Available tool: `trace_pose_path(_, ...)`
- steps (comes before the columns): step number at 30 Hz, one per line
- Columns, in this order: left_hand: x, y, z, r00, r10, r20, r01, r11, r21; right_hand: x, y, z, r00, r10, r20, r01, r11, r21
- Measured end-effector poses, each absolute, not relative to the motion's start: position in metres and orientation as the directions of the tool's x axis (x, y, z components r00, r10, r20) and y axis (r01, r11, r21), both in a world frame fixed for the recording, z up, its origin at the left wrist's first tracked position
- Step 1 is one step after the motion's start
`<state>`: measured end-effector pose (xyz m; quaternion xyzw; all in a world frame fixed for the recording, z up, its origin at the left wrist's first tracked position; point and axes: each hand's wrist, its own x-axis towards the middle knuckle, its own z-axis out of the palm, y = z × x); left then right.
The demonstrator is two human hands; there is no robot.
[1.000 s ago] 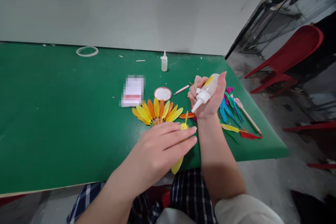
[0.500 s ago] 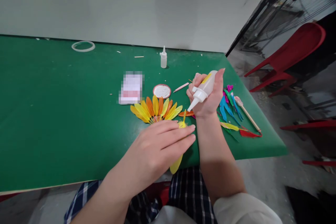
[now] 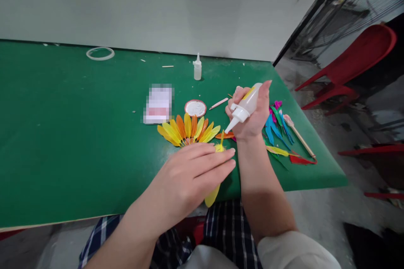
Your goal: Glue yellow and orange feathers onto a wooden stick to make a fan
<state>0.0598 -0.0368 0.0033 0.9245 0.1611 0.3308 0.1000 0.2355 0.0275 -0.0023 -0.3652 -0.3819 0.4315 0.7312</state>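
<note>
My left hand [image 3: 195,172] is closed on a yellow feather [image 3: 213,196]; its quill end points up past my fingers and its vane hangs below them. In my right hand [image 3: 254,119] is a white glue bottle [image 3: 252,97], tilted so that its nozzle points down and left. The nozzle tip is close to the quill; whether they touch I cannot tell. Behind my left hand lies a fan of yellow and orange feathers [image 3: 187,128], its lower part covered by the hand. An orange feather [image 3: 223,135] lies between my hands.
On the green table [image 3: 78,143] are a round white disc [image 3: 195,108], a pen-like stick [image 3: 219,103], a small bottle [image 3: 197,70], a blurred-out rectangle [image 3: 159,103] and a clear ring [image 3: 100,54]. Coloured feathers [image 3: 274,128] and a wooden stick [image 3: 303,141] lie right. Red chairs [image 3: 353,63] stand beyond.
Both hands keep nearly the same pose, with the feather and the glue bottle still held. The whole view has shifted very slightly.
</note>
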Motion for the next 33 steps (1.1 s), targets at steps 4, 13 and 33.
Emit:
trace_pose_path(4,0.0603,-0.0365,0.0039,0.731,0.364,0.578,0.235,-0.929,0.287,0.2351,0.0278,-0.0031,0.325,0.908,0.263,-0.367,0.378,-0.85)
trace_pose_path(13,0.0596,-0.0369,0.0035,0.728,0.364,0.582,0.237,-0.929,0.285,0.2341,0.028,-0.0053,0.348,0.899,0.265,-0.365,0.39,-0.845)
trace_pose_path(33,0.0594,-0.0364,0.0042,0.725,0.364,0.585,0.213,-0.926,0.312,0.2356,0.0307,-0.0088,0.336,0.885,0.323,-0.296,0.424,-0.856)
